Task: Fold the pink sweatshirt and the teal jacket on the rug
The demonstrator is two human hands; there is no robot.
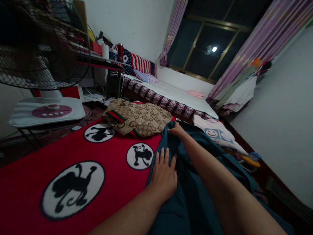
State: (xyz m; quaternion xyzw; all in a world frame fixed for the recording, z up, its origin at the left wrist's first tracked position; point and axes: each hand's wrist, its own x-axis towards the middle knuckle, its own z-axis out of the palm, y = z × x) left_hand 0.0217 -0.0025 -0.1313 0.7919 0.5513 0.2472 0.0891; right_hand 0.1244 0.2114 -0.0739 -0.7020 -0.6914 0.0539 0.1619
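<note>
A dark teal garment lies spread over the red blanket, which is printed with black monkeys in white circles. My left hand rests flat on the garment near its left edge, fingers stretched out. Farther forward, my right hand grips the far edge of the garment between thumb and fingers. Just beyond lies a beige patterned garment with green and red stripes, folded into a bundle. The kind of the teal garment I cannot make out.
A fan stands at the left. A pale top with smiley prints lies at the right, near a roll of blue tape. Behind are a bed, a cluttered desk and hanging clothes by the right wall.
</note>
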